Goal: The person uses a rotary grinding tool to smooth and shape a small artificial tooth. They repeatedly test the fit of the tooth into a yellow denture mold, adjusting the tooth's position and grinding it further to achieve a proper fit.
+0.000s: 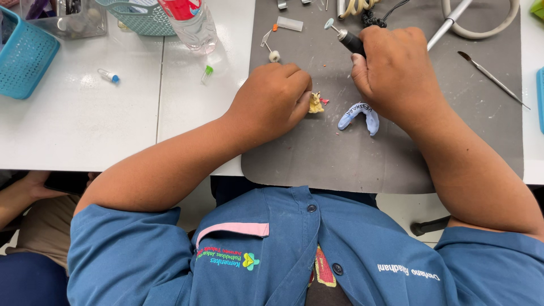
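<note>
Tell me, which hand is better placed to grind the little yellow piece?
The right hand, probably. It already grips the black rotary handpiece with a small disc tip, close beside the small yellow cast piece. The left hand is busy pinching that piece on the grey mat.

Counts: 2 hands, left (272,99) and right (394,71). 1 rotary handpiece (347,38). 1 small yellow model piece (315,103). 1 pale blue arch-shaped cast (358,115). 1 grey mat (317,153). 1 plastic bottle (191,24). 2 teal baskets (25,54) (139,16). 2 small capped vials (107,75) (207,73). 1 thin metal hand instrument (492,78). 1 loose mounted bur (272,52).
</note>
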